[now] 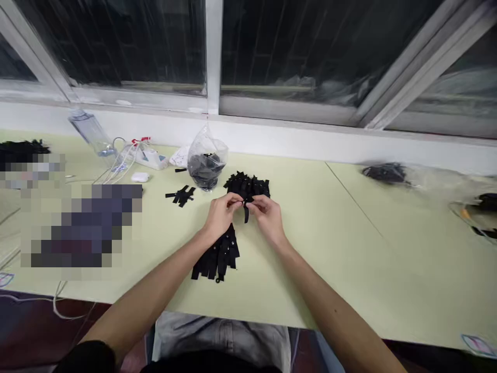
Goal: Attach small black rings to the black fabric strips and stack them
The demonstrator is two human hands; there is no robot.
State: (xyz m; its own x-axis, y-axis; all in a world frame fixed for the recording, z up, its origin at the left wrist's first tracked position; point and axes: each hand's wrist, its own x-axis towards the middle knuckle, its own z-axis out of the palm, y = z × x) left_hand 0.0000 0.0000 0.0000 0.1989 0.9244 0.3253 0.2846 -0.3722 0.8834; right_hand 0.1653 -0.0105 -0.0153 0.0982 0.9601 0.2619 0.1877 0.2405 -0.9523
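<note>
Between my two hands is a short black fabric strip (246, 214), its lower end hanging down. My left hand (222, 213) pinches it from the left and my right hand (267, 213) from the right, fingertips close together. Just beyond my fingers lies a pile of black strips (243, 182). Nearer to me, partly under my left hand and wrist, a second bunch of black strips (218, 255) is spread out, with small shiny round bits on it. A few loose black strips (181, 196) lie to the left.
A clear plastic bag (207, 160) with dark pieces stands behind the loose strips. Left of it are a white power strip (151, 157) with cables, a white earphone case (140, 177) and a tilted clear bottle (93, 133). Bagged black items (384, 172) lie at the far right.
</note>
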